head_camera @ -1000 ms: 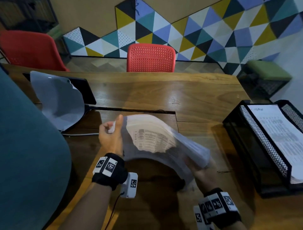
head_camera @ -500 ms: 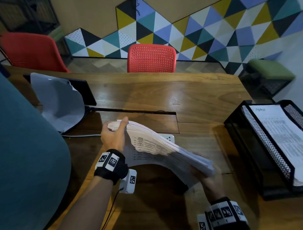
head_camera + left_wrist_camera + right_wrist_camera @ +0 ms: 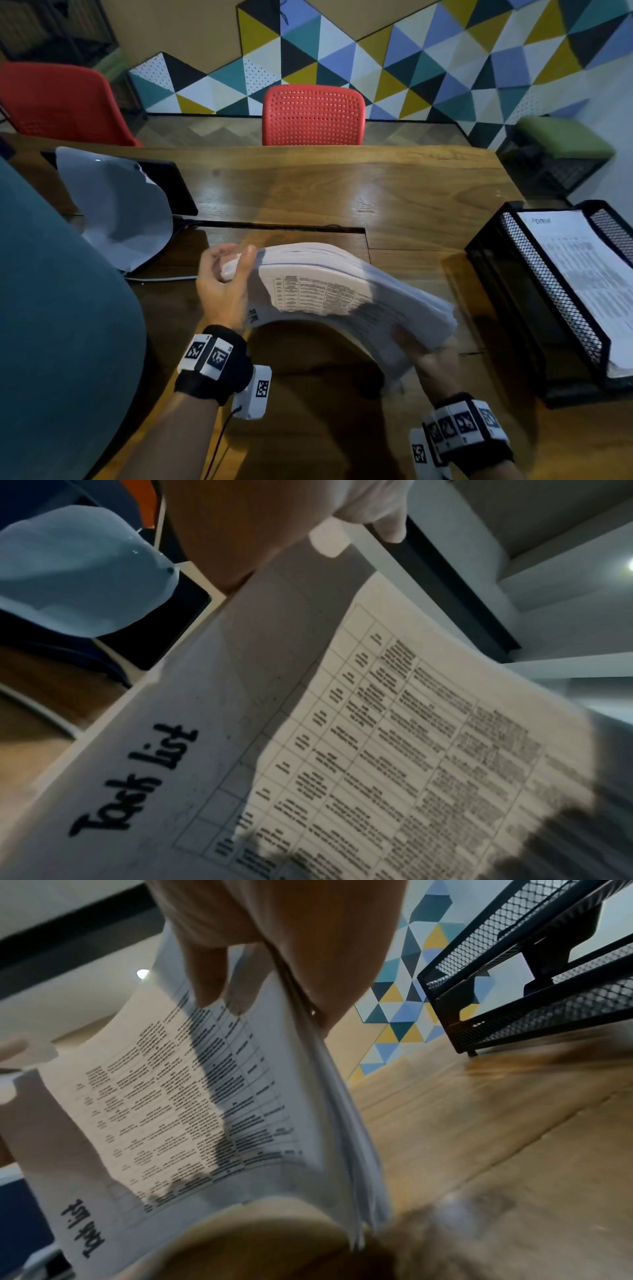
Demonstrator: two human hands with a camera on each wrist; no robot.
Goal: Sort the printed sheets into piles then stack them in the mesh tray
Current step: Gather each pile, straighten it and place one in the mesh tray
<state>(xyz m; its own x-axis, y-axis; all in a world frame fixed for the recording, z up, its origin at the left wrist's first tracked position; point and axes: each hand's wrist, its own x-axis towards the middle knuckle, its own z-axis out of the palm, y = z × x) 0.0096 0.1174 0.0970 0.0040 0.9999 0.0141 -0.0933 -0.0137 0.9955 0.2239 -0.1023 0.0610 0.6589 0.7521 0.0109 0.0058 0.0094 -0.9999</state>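
A thick stack of printed sheets (image 3: 342,291) arches above the wooden table, held at both ends. My left hand (image 3: 222,284) grips its left end, thumb on top. My right hand (image 3: 431,363) grips the lower right end from beneath, mostly hidden under the paper. In the left wrist view the underside page (image 3: 342,750) reads "Task list" above a table. The right wrist view shows my fingers (image 3: 212,969) curled over the sheets (image 3: 192,1096). The black mesh tray (image 3: 555,298) stands at the right with a printed sheet (image 3: 589,274) lying in it.
A pale plastic bag (image 3: 116,212) lies over a dark tablet (image 3: 171,192) at the left, with a cable running from it. A red chair (image 3: 313,116) stands behind the table, another red chair (image 3: 58,102) at far left. A green stool (image 3: 561,144) sits at the right.
The stack dipped and flattened half a second ago, then bowed upward again. My left thumb has moved onto the top of the left edge. The right hand stays under the right end.
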